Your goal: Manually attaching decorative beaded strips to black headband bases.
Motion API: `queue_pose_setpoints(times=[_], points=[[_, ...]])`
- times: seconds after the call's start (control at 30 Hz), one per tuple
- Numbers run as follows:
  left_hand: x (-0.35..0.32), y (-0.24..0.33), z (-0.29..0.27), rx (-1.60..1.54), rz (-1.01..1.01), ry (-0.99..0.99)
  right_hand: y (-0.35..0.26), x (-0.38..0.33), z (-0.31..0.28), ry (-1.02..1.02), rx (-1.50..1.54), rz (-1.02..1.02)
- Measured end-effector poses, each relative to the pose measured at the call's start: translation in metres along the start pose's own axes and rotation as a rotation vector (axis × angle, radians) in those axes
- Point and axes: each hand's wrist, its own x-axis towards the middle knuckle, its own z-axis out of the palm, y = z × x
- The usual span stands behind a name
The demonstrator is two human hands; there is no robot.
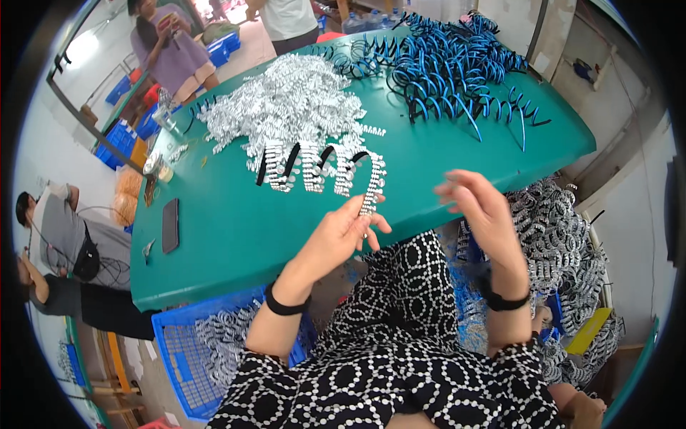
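Observation:
My left hand (346, 230) pinches the lower end of a silver rhinestone strip (371, 187) that lies over the near edge of the green table (236, 236). Beside that strip, a row of black headbands covered with rhinestone strips (304, 166) rests on the table. My right hand (480, 206) hovers apart to the right with fingers spread and nothing in it. Behind the row lies a big heap of silver rhinestone strips (286, 104).
A tangle of blue and black headbands (443, 64) fills the far right of the table. A black phone (170, 225) lies at the left. A blue crate (189, 354) with finished bands stands under the table, more bands (564, 243) at my right. Other people stand at the far left.

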Motion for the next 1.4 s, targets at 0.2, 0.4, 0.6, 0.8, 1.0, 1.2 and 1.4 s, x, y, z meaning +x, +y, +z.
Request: queue_pose_setpoints(times=[0.2,0.4,0.6,0.8,1.0,1.2,1.4], points=[[-0.006,0.005,0.022,-0.023,-0.194,-0.206,0.042,0.008,0.056,-0.221,0.697,0.235],[0.001,0.004,0.046,-0.447,-0.280,-0.309,0.055,0.001,0.048,-0.092,0.951,0.356],[0.015,0.002,0.055,-0.709,-0.338,-0.263,0.061,0.001,0.038,0.035,0.919,0.318],[0.012,0.001,0.033,-0.645,-0.347,-0.200,0.055,0.005,0.058,0.141,0.866,0.277],[0.010,-0.019,0.024,-0.760,-0.337,-0.352,0.056,-0.002,0.065,0.225,0.445,0.173],[0.008,-0.049,0.040,-1.025,-0.372,-0.449,0.044,-0.008,0.061,0.257,0.408,0.271],[-0.014,-0.072,0.032,-1.066,-0.432,-0.325,0.039,-0.001,0.089,0.134,0.347,0.291]])
